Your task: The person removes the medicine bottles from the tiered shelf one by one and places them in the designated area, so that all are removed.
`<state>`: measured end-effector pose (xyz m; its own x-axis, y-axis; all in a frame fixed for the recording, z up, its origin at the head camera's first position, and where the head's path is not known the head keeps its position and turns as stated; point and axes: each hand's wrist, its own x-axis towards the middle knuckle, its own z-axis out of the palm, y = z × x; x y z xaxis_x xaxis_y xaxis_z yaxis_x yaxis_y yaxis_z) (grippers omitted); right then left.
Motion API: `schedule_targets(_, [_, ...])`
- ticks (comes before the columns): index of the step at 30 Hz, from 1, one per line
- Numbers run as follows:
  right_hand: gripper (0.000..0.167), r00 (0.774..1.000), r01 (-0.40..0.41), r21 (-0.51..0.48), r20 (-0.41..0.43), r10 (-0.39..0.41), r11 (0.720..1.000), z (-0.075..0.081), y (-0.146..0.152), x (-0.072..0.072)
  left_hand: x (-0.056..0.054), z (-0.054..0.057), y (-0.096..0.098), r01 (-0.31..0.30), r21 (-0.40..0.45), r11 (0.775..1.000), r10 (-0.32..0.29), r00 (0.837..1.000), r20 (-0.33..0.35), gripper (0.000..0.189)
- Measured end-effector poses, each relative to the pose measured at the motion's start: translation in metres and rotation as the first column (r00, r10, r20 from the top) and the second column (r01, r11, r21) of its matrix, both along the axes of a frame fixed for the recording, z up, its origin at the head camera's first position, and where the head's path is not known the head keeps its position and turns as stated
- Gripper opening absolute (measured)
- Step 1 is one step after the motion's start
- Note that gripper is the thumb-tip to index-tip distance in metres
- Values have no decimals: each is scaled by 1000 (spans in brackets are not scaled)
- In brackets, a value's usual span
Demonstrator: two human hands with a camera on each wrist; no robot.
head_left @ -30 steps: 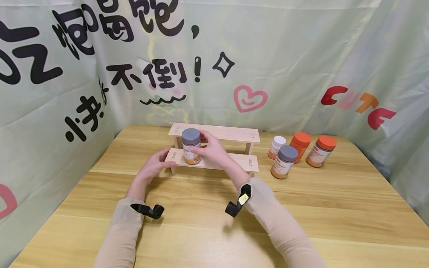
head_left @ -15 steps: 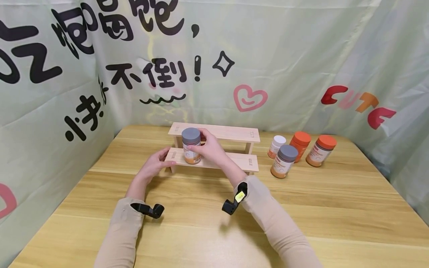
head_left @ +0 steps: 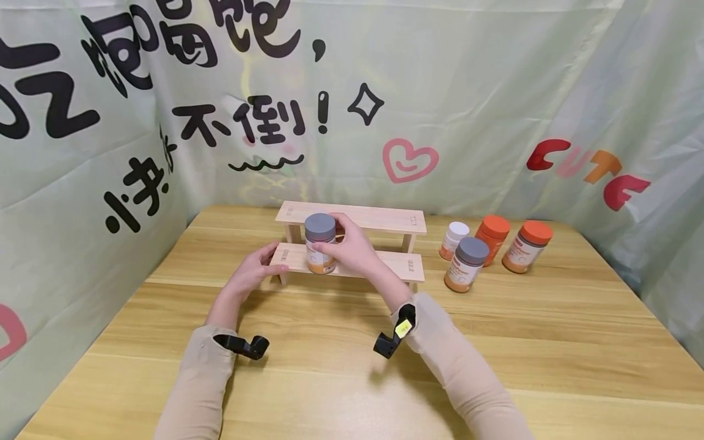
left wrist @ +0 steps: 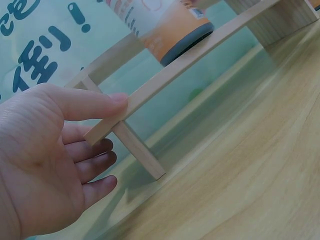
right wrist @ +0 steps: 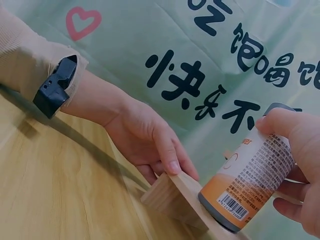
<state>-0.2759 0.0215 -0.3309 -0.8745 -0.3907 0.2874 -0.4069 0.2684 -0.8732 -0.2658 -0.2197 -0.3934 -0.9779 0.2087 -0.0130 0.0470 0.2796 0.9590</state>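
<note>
My right hand (head_left: 352,247) holds a grey-capped supplement bottle (head_left: 320,244) by its side, thumb in front and fingers behind. The bottle stands about upright at the lower board of a two-tier wooden shelf (head_left: 379,261), left of its middle. In the left wrist view its dark base (left wrist: 187,44) overlaps the board's front edge; I cannot tell whether it bears fully on the board. My left hand (head_left: 254,269) grips the left end of that board. Its thumb (left wrist: 117,102) presses on the board and the other fingers curl behind the end.
Right of the shelf, on the wooden table (head_left: 308,379), stand a small white-capped bottle (head_left: 454,240), another grey-capped bottle (head_left: 466,266), an orange bottle (head_left: 493,238) and an orange-capped bottle (head_left: 527,247). A printed curtain (head_left: 484,110) hangs behind the table.
My right hand has shifted the grey-capped bottle slightly to the right and toward the front edge of the lower board. The left hand keeps its place on the shelf end.
</note>
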Motion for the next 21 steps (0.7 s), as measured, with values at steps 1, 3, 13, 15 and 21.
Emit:
schedule_targets(1, [57,1000,-2,1,3,2,1000,0,2,1,0,0,0,1,1,1000,-1,1000,-1,78])
schedule_targets(3, [57,1000,-4,6,5,4,1000,2,6,2,0,0,0,0,-4,1000,0,1000,-2,78])
schedule_targets(13, [58,999,27,13,-21,-27,1000,9,30,3,16,21,8,19,3,1000,-19,1000,3,74])
schedule_targets(15, [58,999,32,10,-29,-32,999,10,36,2,15,20,7,18,4,1000,-18,1000,2,74])
schedule_targets(21, [59,996,78,-5,-40,-78,997,10,53,2,4,4,1,16,0,1000,-16,1000,-12,78])
